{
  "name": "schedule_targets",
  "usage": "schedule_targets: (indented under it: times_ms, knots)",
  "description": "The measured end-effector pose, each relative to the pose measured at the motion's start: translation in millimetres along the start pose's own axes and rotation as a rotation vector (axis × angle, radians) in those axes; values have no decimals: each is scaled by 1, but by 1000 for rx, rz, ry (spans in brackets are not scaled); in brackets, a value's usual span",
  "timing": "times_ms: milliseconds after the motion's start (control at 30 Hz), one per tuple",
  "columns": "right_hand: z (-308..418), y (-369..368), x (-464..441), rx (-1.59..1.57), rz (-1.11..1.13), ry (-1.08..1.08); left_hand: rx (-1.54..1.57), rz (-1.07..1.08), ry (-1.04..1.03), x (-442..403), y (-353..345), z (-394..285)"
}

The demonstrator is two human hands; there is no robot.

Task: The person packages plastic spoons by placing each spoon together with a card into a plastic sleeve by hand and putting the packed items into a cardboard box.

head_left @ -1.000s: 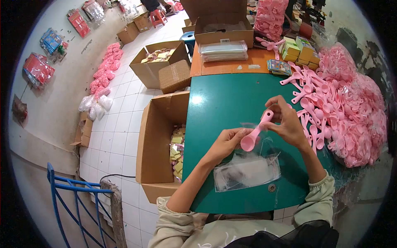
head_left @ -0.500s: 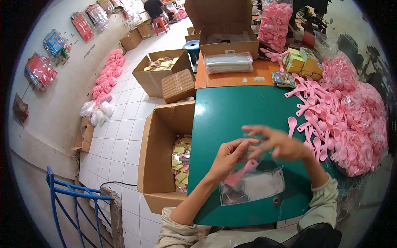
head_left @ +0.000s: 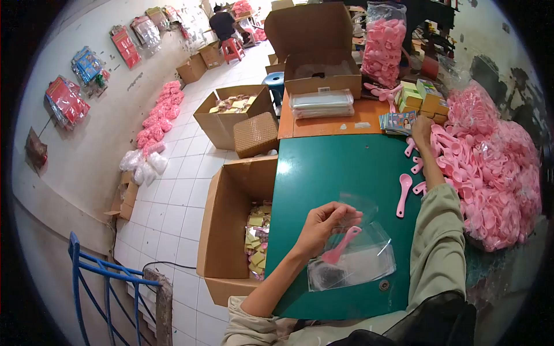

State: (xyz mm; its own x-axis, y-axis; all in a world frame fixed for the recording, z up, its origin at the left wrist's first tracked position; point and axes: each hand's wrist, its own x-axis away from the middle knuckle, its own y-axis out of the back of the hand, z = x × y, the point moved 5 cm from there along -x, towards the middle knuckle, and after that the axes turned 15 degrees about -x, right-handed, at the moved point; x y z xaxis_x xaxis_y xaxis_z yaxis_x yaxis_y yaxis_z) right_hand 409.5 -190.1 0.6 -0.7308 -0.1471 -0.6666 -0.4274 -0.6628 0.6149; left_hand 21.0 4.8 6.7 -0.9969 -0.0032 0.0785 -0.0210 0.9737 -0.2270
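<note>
My left hand (head_left: 328, 229) is closed in a pinch on a clear plastic bag (head_left: 359, 203), whose upper edge sticks up past the fingertips. A pink spoon (head_left: 341, 247) shows just below that hand, apparently inside the bag. Flat on the green table under it lies a pile of clear plastic bags (head_left: 369, 262). My right hand (head_left: 423, 131) is stretched far forward, at the right end of a stack of printed cards (head_left: 397, 122). Its fingertips are hard to see, so their grip is unclear. A single pink spoon (head_left: 404, 195) lies near my right forearm.
Loose and bagged pink spoons (head_left: 490, 173) are heaped along the right side. Small yellow-green boxes (head_left: 424, 95) stand behind the cards. An open cardboard box (head_left: 222, 222) with packed items adjoins the table's left edge. Farther back, a person (head_left: 222, 24) sits on a red stool.
My right hand has left the area beside my left hand and reached forward to the card stack. My left hand stays near the same spot, with the bag and spoon below it.
</note>
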Motion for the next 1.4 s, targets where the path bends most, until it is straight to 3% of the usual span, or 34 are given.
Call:
schedule_targets:
  times_ms: [100,133,233,300,400,533,633,900,1167,1267,1400]
  knots:
    - [14,19,10,-3,-153,304,-74,-6,41,2,-7,-5]
    - [19,26,7,46,-60,211,-94,-12,53,3,-8,-7]
    - [85,78,37,-732,196,-213,-100,35,60,-7,-10,-15]
    - [141,114,71,-1166,548,-236,-182,111,73,-18,-11,-18]
    - [188,150,107,-1205,925,-235,-303,146,102,-45,-8,-19]
    - [188,157,110,-843,859,-14,-330,128,85,-56,-7,-28]
    - [194,164,110,-844,871,-116,-377,165,58,-62,-3,-27]
    - [202,163,109,-754,755,-55,-333,152,16,-61,4,-35]
    - [207,150,114,-832,865,55,-380,144,19,-60,7,-37]
    - [208,160,109,-729,809,-38,-352,163,21,-56,11,-43]
    - [219,164,110,-783,801,24,-311,190,46,-55,14,-44]
